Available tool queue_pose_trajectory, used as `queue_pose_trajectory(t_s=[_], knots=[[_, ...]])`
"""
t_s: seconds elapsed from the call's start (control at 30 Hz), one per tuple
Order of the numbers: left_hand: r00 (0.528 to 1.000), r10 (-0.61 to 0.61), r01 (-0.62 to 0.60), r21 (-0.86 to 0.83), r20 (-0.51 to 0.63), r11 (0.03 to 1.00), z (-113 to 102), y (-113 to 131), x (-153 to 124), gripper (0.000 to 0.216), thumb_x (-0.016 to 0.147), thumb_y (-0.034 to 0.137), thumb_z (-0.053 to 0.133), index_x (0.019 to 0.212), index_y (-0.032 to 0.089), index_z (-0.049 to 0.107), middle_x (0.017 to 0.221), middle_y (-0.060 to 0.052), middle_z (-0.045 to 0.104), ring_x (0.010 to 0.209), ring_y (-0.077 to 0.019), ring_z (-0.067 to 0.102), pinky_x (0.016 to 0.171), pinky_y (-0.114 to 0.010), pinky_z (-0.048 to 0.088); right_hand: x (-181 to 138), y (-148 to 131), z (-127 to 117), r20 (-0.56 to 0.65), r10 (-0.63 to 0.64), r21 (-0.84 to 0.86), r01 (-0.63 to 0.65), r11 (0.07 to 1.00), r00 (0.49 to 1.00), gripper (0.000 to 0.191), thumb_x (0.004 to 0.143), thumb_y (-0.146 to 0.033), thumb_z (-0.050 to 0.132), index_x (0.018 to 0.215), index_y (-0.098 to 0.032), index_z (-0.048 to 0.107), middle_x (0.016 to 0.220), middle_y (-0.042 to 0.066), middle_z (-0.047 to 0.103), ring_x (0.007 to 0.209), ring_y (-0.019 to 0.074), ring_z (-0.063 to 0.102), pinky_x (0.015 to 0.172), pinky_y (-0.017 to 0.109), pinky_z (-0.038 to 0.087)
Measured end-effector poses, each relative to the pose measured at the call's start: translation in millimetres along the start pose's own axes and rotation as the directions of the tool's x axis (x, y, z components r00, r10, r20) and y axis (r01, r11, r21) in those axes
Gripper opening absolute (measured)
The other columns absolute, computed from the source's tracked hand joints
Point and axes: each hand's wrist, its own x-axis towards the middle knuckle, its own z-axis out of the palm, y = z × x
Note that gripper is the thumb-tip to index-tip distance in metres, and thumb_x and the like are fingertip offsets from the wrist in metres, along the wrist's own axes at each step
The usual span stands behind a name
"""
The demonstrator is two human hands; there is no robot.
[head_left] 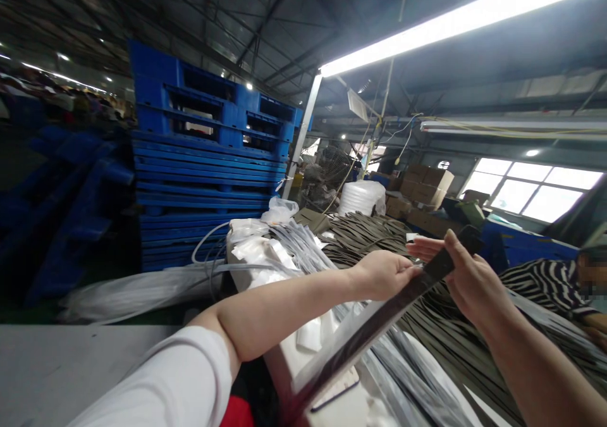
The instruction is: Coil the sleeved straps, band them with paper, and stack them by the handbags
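Pallets (208, 180): blue ones, stacked high on our left, a clear plastic bag (142, 291) lying low before them.
Grey bundle (303, 247): long pieces spread beyond our left forearm.
Dark strip (403, 300): here it is, slanting up to the right between our hands, its near end blurred, pale clear plastic along its lower left edge.
Left hand (385, 275): fingertips and thumb together, pinching the strip's left edge.
Right hand (477, 288): at the upper end, fingers straight, thumb over the strip; whether it presses, we cannot tell.
Olive straps (441, 338): a loose heap, fanning out beneath and behind our hands.
Striped top (545, 281): a co-worker, just beyond our right wrist.
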Motion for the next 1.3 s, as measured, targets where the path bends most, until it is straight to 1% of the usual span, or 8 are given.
queue_pose_trajectory(t_s=[0.2,0.37,0.5,0.67,0.8,0.97,1.1,1.3], knots=[[1.000,0.022,-0.025,-0.112,-0.022,0.993,-1,1,8,0.054,0.098,0.046,0.032,0.082,0.013,0.071,0.068,0.000,0.063,0.065,-0.0122,0.057,0.061,-0.020,0.042,0,6,4,0.190,0.051,-0.124,-0.028,0.992,0.980,0.055,0.083,-0.065,0.056,0.107,-0.019,0.074,0.088,0.009,0.077,0.089,0.0296,0.072,0.070,0.036,0.059],[0.996,0.051,-0.065,-0.201,-0.071,0.978,-8,5,10,0.049,0.098,0.040,0.034,0.088,0.012,0.073,0.097,-0.004,0.072,0.094,-0.0163,0.063,0.076,-0.019,0.048,1,6,8,0.233,-0.003,-0.243,0.061,0.968,0.972,0.060,0.088,-0.067,0.046,0.118,-0.021,0.070,0.084,0.006,0.077,0.082,0.0289,0.072,0.058,0.033,0.057],[0.986,0.159,-0.165,-0.140,-0.049,0.976,-21,8,8,0.042,0.097,0.035,0.040,0.080,0.012,0.071,0.114,-0.004,0.069,0.101,-0.0164,0.063,0.085,-0.019,0.046,-2,3,9,0.258,-0.016,-0.267,0.087,0.960,0.966,0.060,0.088,-0.067,0.045,0.119,-0.022,0.069,0.090,0.006,0.077,0.087,0.0287,0.071,0.067,0.034,0.059],[0.980,0.175,-0.178,0.030,0.094,0.984,-35,8,5,0.036,0.094,0.038,0.049,0.080,0.014,0.070,0.106,-0.002,0.072,0.101,-0.0177,0.063,0.086,-0.019,0.044,-12,-5,11,0.253,0.026,-0.293,0.052,0.955,0.967,0.059,0.087,-0.068,0.045,0.117,-0.024,0.071,0.097,0.007,0.076,0.099,0.0282,0.069,0.082,0.035,0.057],[0.974,0.215,-0.209,-0.080,0.070,0.975,-34,7,4,0.033,0.096,0.030,0.045,0.080,0.013,0.069,0.122,-0.003,0.066,0.111,-0.0151,0.059,0.092,-0.018,0.043,-14,-1,19,0.279,0.021,-0.216,0.042,0.975,0.960,0.063,0.086,-0.070,0.046,0.119,-0.022,0.069,0.099,0.007,0.076,0.105,0.0293,0.067,0.087,0.038,0.056],[0.983,0.184,-0.182,-0.204,-0.010,0.962,-28,6,2,0.041,0.095,0.032,0.044,0.062,0.014,0.060,0.101,-0.005,0.071,0.101,-0.0156,0.062,0.086,-0.019,0.045,-16,3,29,0.301,-0.019,-0.141,0.064,0.988,0.954,0.066,0.077,-0.073,0.056,0.115,-0.020,0.070,0.091,0.008,0.077,0.102,0.0317,0.067,0.085,0.041,0.056],[0.981,0.143,-0.088,-0.347,0.134,0.934,-24,1,1,0.041,0.093,0.034,0.049,0.057,0.013,0.055,0.070,0.000,0.063,0.061,-0.0095,0.057,0.066,-0.021,0.045,-21,-2,28,0.328,0.054,-0.222,0.021,0.975,0.943,0.070,0.075,-0.076,0.054,0.108,-0.018,0.073,0.073,0.009,0.075,0.082,0.0311,0.072,0.068,0.037,0.058],[0.980,0.005,0.086,-0.449,0.197,0.889,-15,-6,0,0.026,0.086,0.032,0.060,0.069,0.013,0.060,0.054,0.004,0.057,0.050,-0.0071,0.051,0.058,-0.019,0.041,-27,12,31,0.277,0.208,-0.115,-0.183,0.976,0.938,0.066,0.081,-0.074,0.050,0.119,-0.022,0.062,0.069,0.004,0.072,0.060,0.0224,0.068,0.052,0.030,0.052]])
